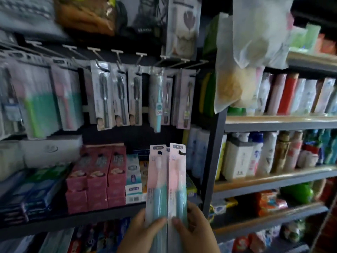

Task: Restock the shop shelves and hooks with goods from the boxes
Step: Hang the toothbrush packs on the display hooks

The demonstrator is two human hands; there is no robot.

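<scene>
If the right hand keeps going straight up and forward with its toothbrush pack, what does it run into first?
Probably the hanging toothbrush packs on the hooks right above. The right hand holds its pink toothbrush pack upright below them, and the gap between looks free, though depth is unclear.

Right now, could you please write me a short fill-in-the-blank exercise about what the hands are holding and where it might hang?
1. The left hand and right hand each hold a pink-and-teal packaged ____.
2. The two packs are held side by ____.
3. Similar packs hang above from metal ____.
4. The stacked pink cartons sit on the shelf to the ____ of the held packs.

Missing words: toothbrush; side; hooks; left
</scene>
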